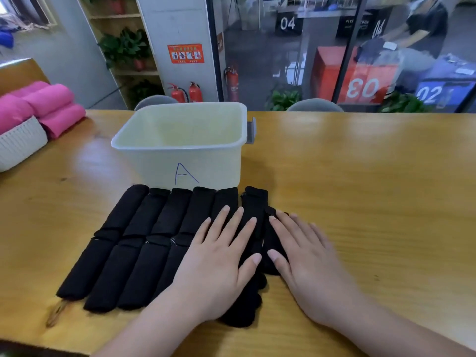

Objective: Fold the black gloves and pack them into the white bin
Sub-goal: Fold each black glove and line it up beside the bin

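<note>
Several black gloves [144, 238] lie folded into narrow strips in two rows on the wooden table, just in front of the white bin [177, 148], which is marked with a blue "A" and has nothing visible inside. My left hand [219, 258] lies flat, fingers straight and spread, on the right end of the rows. My right hand [306, 264] lies flat beside it, its thumb and forefinger touching the rightmost black glove [255, 210], whose finger ends poke out below my left palm.
A white woven basket [18, 145] with pink rolled cloths [49, 106] stands at the table's far left. Two grey chair backs show behind the table. Bare wood [373, 176] stretches to the right of the bin and gloves.
</note>
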